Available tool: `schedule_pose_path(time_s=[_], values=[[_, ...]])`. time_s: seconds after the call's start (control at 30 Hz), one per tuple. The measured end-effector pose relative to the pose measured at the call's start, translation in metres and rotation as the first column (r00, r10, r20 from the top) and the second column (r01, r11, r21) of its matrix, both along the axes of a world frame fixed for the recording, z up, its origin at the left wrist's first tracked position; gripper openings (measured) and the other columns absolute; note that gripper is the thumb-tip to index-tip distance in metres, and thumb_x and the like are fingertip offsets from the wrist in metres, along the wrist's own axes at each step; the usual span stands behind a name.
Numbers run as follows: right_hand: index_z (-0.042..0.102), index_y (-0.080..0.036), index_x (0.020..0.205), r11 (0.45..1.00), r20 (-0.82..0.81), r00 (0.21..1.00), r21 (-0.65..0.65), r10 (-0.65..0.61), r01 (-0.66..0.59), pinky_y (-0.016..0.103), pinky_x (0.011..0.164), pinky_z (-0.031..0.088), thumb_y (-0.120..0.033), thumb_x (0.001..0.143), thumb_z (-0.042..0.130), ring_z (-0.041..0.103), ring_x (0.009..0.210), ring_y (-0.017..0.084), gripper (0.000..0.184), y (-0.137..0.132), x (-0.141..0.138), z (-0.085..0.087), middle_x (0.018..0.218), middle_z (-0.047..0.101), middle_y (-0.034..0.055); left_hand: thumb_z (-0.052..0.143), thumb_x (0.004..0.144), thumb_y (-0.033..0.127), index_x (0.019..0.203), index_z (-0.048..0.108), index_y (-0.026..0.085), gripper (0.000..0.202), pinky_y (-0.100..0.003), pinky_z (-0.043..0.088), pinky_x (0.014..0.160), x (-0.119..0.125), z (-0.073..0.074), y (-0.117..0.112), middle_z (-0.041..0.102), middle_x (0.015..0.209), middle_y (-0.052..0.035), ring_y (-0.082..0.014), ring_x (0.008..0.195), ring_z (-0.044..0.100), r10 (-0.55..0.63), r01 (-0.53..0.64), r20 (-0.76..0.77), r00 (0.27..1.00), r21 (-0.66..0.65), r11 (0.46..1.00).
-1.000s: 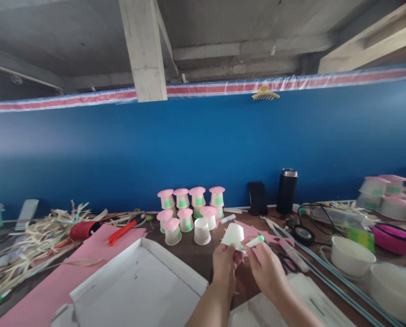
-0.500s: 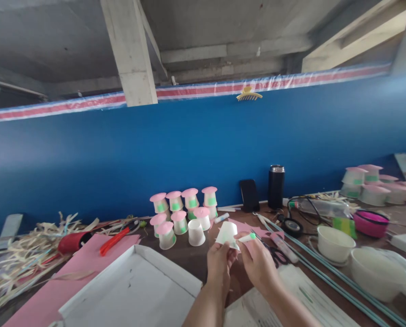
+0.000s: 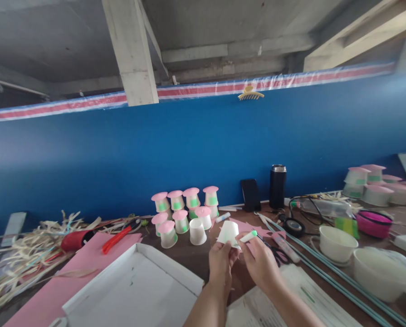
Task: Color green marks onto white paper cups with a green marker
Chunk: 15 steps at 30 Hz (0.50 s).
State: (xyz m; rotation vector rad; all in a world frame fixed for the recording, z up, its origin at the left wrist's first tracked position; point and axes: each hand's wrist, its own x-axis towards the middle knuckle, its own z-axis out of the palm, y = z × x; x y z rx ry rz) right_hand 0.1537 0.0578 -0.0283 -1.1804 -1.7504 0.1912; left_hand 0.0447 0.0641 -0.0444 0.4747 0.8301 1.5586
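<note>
My left hand (image 3: 219, 262) is closed around a white paper cup (image 3: 227, 230), which is turned upside down and tilted. A faint green patch shows on the cup's side. In my right hand (image 3: 261, 265) is a white marker (image 3: 247, 237) with a green end pointing up and to the right; its other end is at the cup's right side, and whether it touches cannot be made out. Just left of the hands, a plain white cup (image 3: 198, 231) stands upside down beside several cups (image 3: 168, 235) topped with pink paper discs and bearing green patches.
An open white box lid (image 3: 148, 281) and pink paper (image 3: 83, 259) lie at left, with a red-handled tool (image 3: 117, 239). Scissors (image 3: 280, 255), pale blue rods (image 3: 325, 277) and white bowls (image 3: 338, 243) are at right. A phone (image 3: 251, 195) and black flask (image 3: 277, 187) stand against the blue board.
The whole scene has shifted slightly to the right in view. Both hands keep nearly the same pose, with the cup and marker still held.
</note>
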Motion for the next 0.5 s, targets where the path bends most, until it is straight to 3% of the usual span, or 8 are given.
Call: schedule_pose_path(time_s=[0.13,0.27,0.4,0.5], values=[[0.059,-0.021,0.093,1.000,-0.015,1.000,0.021,0.003,-0.003,0.030,0.076,0.047,-0.033,0.088,0.040,0.062,0.087,0.019,0.022,-0.0002,0.0001,0.0016,0.093,0.066,0.0053,0.073,0.061,0.021,0.057,0.056,0.017,0.018,-0.027,0.052,0.071,0.0008,0.0006,-0.0012,0.059,0.055,-0.0002,-0.0127,0.057,0.060,-0.004,0.004,-0.006,1.000,0.007,1.000],[0.059,-0.021,0.091,0.999,0.004,1.000,-0.031,0.016,-0.016,0.029,0.070,0.048,-0.035,0.088,0.042,0.063,0.080,0.019,0.023,-0.0014,-0.0005,0.0030,0.086,0.067,0.0045,0.072,0.062,0.022,0.063,0.058,0.016,0.015,-0.026,0.051,0.070,0.0009,0.0014,-0.0019,0.060,0.057,-0.0008,-0.0135,0.060,0.061,-0.015,0.015,-0.021,1.000,0.018,1.000],[0.059,-0.022,0.095,0.996,-0.056,0.998,0.095,0.002,0.003,0.030,0.078,0.048,-0.034,0.089,0.041,0.062,0.089,0.019,0.023,-0.0046,0.0005,0.0052,0.095,0.067,0.0055,0.070,0.065,0.021,0.069,0.060,0.016,0.012,-0.027,0.051,0.074,0.0013,0.0025,-0.0021,0.063,0.066,-0.0035,-0.0147,0.067,0.064,-0.020,0.020,-0.025,1.000,0.008,1.000],[0.059,-0.023,0.098,0.995,-0.100,0.995,0.098,-0.015,0.025,0.031,0.076,0.049,-0.035,0.090,0.041,0.062,0.087,0.019,0.023,-0.0063,0.0021,0.0058,0.097,0.066,0.0059,0.069,0.067,0.020,0.072,0.061,0.015,0.010,-0.029,0.051,0.076,0.0012,0.0019,-0.0015,0.065,0.072,-0.0058,-0.0148,0.070,0.064,-0.024,0.024,-0.019,1.000,-0.005,1.000]])
